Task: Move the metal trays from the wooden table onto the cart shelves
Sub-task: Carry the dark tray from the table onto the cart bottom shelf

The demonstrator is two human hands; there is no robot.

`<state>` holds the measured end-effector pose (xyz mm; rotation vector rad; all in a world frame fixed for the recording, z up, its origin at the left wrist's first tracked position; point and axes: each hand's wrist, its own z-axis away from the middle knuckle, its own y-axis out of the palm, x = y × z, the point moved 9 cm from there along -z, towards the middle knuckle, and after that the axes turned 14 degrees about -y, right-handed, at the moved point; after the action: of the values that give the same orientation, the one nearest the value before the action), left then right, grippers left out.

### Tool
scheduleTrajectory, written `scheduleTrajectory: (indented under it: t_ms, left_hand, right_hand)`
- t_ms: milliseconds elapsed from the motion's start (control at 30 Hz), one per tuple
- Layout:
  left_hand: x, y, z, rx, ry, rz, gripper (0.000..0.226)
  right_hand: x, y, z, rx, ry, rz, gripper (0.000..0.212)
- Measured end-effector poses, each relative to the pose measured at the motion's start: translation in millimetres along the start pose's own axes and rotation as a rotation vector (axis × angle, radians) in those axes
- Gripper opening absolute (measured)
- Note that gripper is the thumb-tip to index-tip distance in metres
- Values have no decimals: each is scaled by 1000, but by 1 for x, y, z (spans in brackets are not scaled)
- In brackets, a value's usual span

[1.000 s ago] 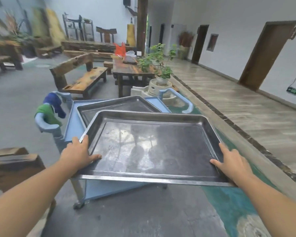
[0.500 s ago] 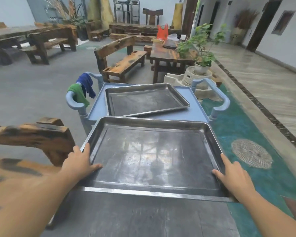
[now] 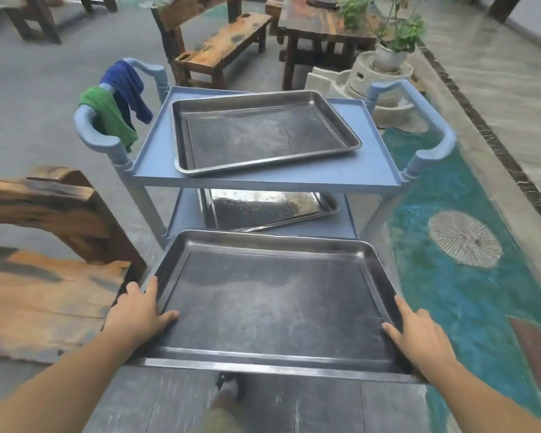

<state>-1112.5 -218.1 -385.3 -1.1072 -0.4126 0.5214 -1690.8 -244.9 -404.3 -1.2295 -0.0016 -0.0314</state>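
I hold a large empty metal tray (image 3: 272,301) level in front of me, low and just short of the blue cart (image 3: 156,170). My left hand (image 3: 138,314) grips its left rim, thumb inside. My right hand (image 3: 419,332) grips its right rim the same way. A second metal tray (image 3: 260,132) lies slightly askew on the cart's top shelf. A third tray (image 3: 269,210) lies on the lower shelf, partly hidden under the top shelf.
A wooden bench (image 3: 44,276) stands close on my left. Green and blue cloths (image 3: 116,101) hang on the cart's left handle. Behind the cart are a bench (image 3: 219,48), a wooden table (image 3: 319,29) and a potted plant on a stone mill (image 3: 384,73). My foot (image 3: 228,389) shows below.
The held tray has dropped from top-shelf height to the level of the lower shelf. My view has tilted down, revealing the tray on the lower shelf.
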Motion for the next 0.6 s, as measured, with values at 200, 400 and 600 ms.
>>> scheduleTrajectory:
  t_ms: [200,400,600]
  left_hand:
    - [-25,53,-69,75,30,-26,94]
    - [-21,102,-119,154,-36,-129,102]
    - [-25,141,-140,157,-50,-242,113]
  right_hand:
    - [4,41,-38,77,75,-2,72]
    - [15,90,-72,172,88,-9,71]
    - [21,146,-107,241,31,-22,81]
